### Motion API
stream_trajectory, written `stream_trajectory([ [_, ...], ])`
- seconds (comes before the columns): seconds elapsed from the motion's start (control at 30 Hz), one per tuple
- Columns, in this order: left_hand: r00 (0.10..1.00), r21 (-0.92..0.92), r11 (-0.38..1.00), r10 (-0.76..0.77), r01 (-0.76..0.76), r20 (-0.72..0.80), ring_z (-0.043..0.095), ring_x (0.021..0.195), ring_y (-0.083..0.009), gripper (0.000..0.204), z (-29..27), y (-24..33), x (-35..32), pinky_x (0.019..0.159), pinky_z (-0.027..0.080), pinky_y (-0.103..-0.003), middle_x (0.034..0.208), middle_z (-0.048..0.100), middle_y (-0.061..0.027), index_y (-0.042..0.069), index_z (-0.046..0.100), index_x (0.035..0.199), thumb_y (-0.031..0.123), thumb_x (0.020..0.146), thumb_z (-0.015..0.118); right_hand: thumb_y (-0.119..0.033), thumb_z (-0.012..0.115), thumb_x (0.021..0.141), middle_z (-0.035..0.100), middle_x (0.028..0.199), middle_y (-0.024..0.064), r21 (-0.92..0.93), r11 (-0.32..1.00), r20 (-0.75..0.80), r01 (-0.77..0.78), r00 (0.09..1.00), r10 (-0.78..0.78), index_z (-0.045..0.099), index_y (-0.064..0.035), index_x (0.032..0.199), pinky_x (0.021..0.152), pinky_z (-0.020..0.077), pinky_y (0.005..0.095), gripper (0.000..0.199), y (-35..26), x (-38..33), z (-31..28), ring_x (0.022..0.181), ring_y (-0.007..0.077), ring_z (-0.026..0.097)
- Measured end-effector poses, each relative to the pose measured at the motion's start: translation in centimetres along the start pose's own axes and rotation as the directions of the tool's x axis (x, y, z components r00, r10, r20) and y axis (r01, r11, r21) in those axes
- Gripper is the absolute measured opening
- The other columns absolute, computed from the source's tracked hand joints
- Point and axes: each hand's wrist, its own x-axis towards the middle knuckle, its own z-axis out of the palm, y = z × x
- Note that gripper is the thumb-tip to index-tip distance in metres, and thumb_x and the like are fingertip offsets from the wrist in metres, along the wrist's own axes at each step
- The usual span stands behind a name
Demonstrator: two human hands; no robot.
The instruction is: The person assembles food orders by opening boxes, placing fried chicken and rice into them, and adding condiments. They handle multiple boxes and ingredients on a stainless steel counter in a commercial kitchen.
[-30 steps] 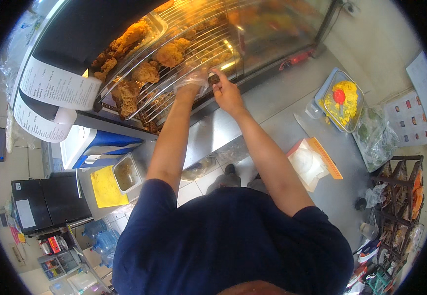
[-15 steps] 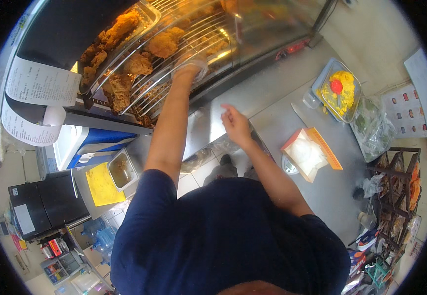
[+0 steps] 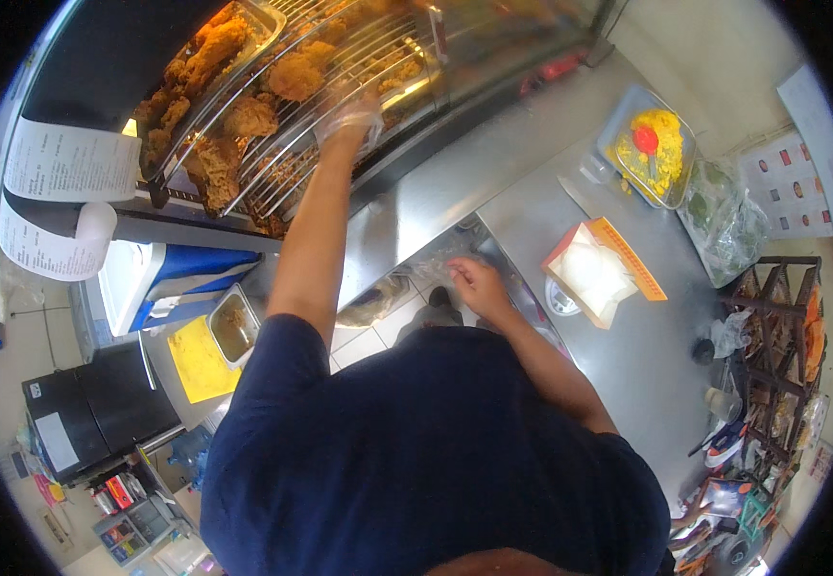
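My left hand (image 3: 347, 120), in a clear plastic glove, reaches into a lit display warmer over a wire rack (image 3: 287, 144). Its fingers are smeared by motion, so whether they hold anything cannot be made out. Close by on the rack rest pieces of fried chicken (image 3: 297, 77), and more fill a metal tray (image 3: 273, 24) at the far left. My bare right hand (image 3: 479, 288) hovers in front of the counter, its fingers curled in with nothing visible in them. On the steel counter to its right, an orange-edged carton (image 3: 618, 259) lined with white paper sits on a round-dialled scale (image 3: 560, 300).
A tray of yellow food (image 3: 661, 163) with a red scoop stands at the back right, beside a plastic bag of greens (image 3: 724, 211). A knife (image 3: 580, 197) lies nearer. At left are a yellow board (image 3: 203, 360), a metal pan (image 3: 234, 326) and hanging receipts (image 3: 71, 158).
My right hand has drawn back toward my body, and its pointing finger has curled in. My left hand stays in the warmer, its fingers now more blurred. The whole view has shifted slightly.
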Motion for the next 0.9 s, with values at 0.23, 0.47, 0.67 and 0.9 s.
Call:
stream_trajectory([
  [0.23,0.977,0.088,0.974,0.205,-0.210,0.063,0.030,0.137,-0.0280,0.078,0.9,-2.1,3.0,0.113,0.020,-0.042,0.144,0.036,-0.0147,0.008,0.043,0.137,0.065,0.090,0.015,-0.016,0.058,0.087,0.067,0.088,0.0177,-0.033,0.999,-0.071,-0.007,0.997,0.005,0.062,-0.0025,0.105,0.068,0.0516,0.0334,0.023,0.8,-0.6,-0.5,0.074,0.0264,0.066],
  [0.47,0.990,-0.040,0.989,0.140,-0.141,-0.025,0.037,0.132,-0.0328,0.074,-1.2,-0.4,-0.4,0.111,0.025,-0.044,0.143,0.037,-0.0194,0.007,0.045,0.136,0.062,0.091,0.023,-0.017,0.059,0.087,0.067,0.087,0.0176,-0.002,0.999,-0.053,-0.053,0.997,0.053,0.063,-0.0026,0.104,0.068,0.0514,0.0337,0.023,1.1,-0.5,-0.4,0.074,0.0262,0.066],
  [0.67,0.980,0.143,0.976,0.177,-0.163,-0.096,0.047,0.123,-0.0343,0.063,-1.1,-0.4,-3.6,0.104,0.036,-0.044,0.133,0.049,-0.0179,0.008,0.046,0.133,0.054,0.093,0.028,-0.016,0.058,0.087,0.067,0.088,0.0186,0.020,0.999,-0.100,-0.028,0.995,0.030,0.062,-0.0025,0.105,0.070,0.0516,0.0350,0.023,1.2,-0.1,-0.6,0.077,0.0281,0.067],
  [0.9,0.340,0.741,0.352,0.924,-0.572,-0.177,0.051,0.116,-0.0249,0.042,1.7,-6.3,0.7,0.099,0.040,-0.042,0.127,0.052,-0.0054,0.021,0.053,0.126,0.019,0.084,0.054,-0.016,0.058,0.087,0.067,0.088,0.0184,0.006,1.000,-0.066,-0.023,0.998,0.024,0.062,-0.0028,0.105,0.070,0.0514,0.0353,0.023,1.1,0.1,-0.1,0.077,0.0286,0.066],
])
